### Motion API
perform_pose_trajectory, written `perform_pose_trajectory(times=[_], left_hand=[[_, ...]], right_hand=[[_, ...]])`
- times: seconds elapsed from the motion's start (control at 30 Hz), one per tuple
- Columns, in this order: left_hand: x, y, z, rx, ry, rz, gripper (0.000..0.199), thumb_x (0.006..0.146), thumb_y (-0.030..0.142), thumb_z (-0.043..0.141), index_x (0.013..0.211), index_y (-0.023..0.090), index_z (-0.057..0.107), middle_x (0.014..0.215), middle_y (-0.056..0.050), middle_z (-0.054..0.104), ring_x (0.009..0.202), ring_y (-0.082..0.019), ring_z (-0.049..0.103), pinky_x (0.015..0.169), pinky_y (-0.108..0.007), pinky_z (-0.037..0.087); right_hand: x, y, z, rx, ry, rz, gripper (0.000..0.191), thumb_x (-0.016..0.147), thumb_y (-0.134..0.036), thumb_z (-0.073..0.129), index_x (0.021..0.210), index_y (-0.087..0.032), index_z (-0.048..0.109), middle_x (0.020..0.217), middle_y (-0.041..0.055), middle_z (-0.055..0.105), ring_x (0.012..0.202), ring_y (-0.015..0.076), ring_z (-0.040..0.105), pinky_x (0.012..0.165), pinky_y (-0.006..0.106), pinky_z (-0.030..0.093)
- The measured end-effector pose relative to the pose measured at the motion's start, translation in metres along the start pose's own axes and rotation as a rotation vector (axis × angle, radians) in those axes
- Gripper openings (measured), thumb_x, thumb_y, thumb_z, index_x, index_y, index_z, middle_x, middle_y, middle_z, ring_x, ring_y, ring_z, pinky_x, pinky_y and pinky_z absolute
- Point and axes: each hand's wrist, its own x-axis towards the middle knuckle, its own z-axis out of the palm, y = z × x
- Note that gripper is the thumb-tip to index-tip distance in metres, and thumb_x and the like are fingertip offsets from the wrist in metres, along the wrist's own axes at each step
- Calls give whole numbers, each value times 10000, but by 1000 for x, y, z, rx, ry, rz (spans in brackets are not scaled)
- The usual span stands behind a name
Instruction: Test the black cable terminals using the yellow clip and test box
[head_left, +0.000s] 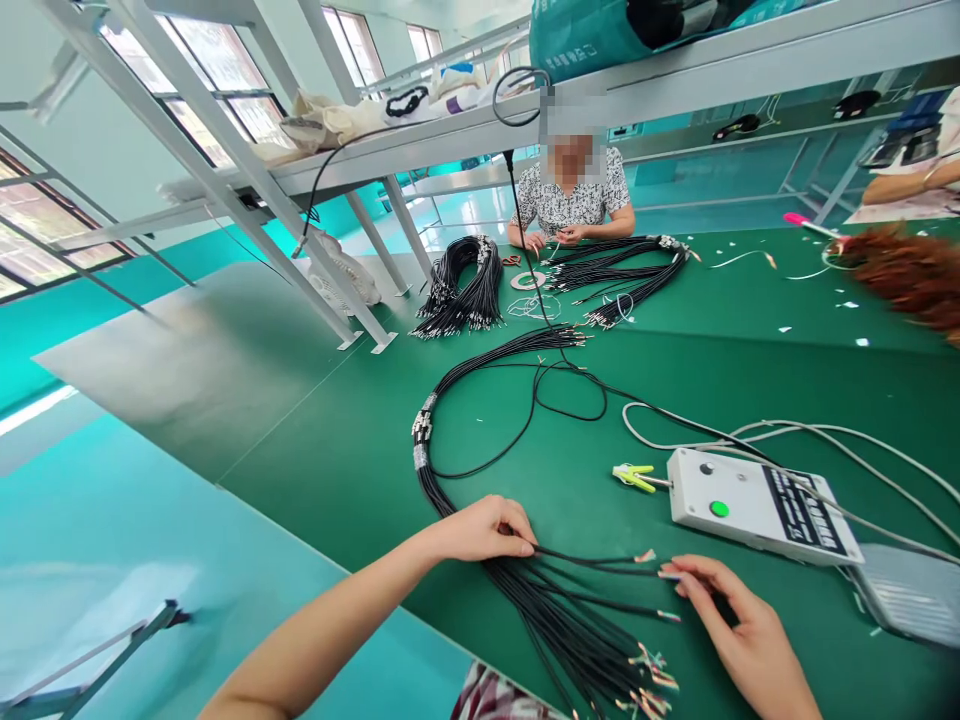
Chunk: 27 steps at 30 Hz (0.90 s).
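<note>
A bundle of black cables curves over the green tabletop, taped in its middle, with stripped coloured wire ends fanning out near the front. My left hand rests over this bundle with thumb and fingers closed on a black cable. To its right, my right hand pinches the stripped end of one cable between thumb and forefinger. Two other cable ends lie close by, one above and one below the pinched one.
A white test box with a green button and yellow clip stands at right, beside a grey pedal. Across the table a person handles cables near a coiled bundle. A metal shelf overhangs the table; a loose black cord hangs down.
</note>
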Motion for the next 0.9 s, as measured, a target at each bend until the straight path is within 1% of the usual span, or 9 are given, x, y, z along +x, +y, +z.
perform_pose_trajectory(times=[0.1, 0.27, 0.33, 0.43, 0.5, 0.63, 0.77, 0.83, 0.9], left_hand=[[-2, -2, 2, -61, 48, 1, 338, 849, 448, 685, 961, 157, 815, 918, -95, 697, 854, -179, 606, 756, -261, 455], [-6, -12, 8, -71, 82, -91, 368, 871, 464, 652, 1003, 156, 806, 802, -41, 571, 722, -134, 504, 666, -252, 378], [-7, -12, 10, -66, 78, -105, 348, 892, 441, 624, 951, 144, 795, 822, -40, 572, 728, -133, 503, 679, -257, 373], [-3, -2, 17, -40, 84, -119, 291, 921, 379, 579, 844, 131, 710, 807, -29, 591, 736, -134, 499, 692, -260, 369], [8, 11, 26, -31, 110, -108, 229, 919, 331, 570, 804, 141, 623, 744, 1, 551, 701, -123, 457, 668, -252, 355], [44, 45, 50, -133, 112, -1, 136, 900, 288, 582, 886, 153, 561, 775, 13, 537, 690, -106, 429, 649, -233, 358], [76, 65, 66, -288, 100, 59, 248, 924, 369, 560, 986, 133, 603, 758, 3, 538, 641, -94, 442, 585, -217, 361], [84, 66, 70, -336, 82, 56, 284, 927, 396, 556, 974, 125, 629, 744, -5, 557, 602, -88, 465, 557, -213, 377], [88, 64, 71, -364, 95, 50, 263, 895, 383, 604, 915, 123, 641, 731, -11, 584, 576, -87, 504, 558, -217, 410]], right_hand=[[4, -9, -5, 143, -19, 136, 350, 900, -516, 604, 1052, -218, 707, 970, 92, 783, 805, 209, 741, 775, 290, 621], [10, -27, -7, 334, -121, 240, 468, 989, -553, 389, 1188, -235, 668, 1205, 115, 721, 1040, 246, 691, 908, 390, 560], [9, -34, -5, 299, -196, 252, 494, 1004, -554, 339, 1254, -251, 638, 1318, 108, 663, 1161, 261, 638, 982, 436, 514], [-1, -48, 3, 124, -360, 212, 470, 997, -533, 407, 1358, -284, 575, 1431, 77, 581, 1311, 264, 527, 1128, 478, 379], [-11, -59, 9, 21, -477, 157, 435, 997, -497, 445, 1354, -289, 582, 1393, 68, 611, 1293, 256, 533, 1126, 464, 369], [-31, -80, 17, -84, -619, 66, 337, 1022, -410, 427, 1191, -263, 678, 1133, 56, 731, 1049, 225, 645, 996, 425, 433], [-35, -89, 15, -126, -699, 0, 233, 981, -346, 534, 1132, -292, 702, 1017, 16, 749, 934, 202, 661, 923, 391, 435], [-29, -88, 11, -126, -669, -7, 176, 953, -334, 581, 1049, -301, 726, 985, 0, 752, 921, 201, 666, 886, 373, 438], [-18, -85, 6, -100, -516, 41, 159, 947, -344, 587, 969, -286, 734, 975, 5, 754, 930, 205, 667, 874, 368, 440]])
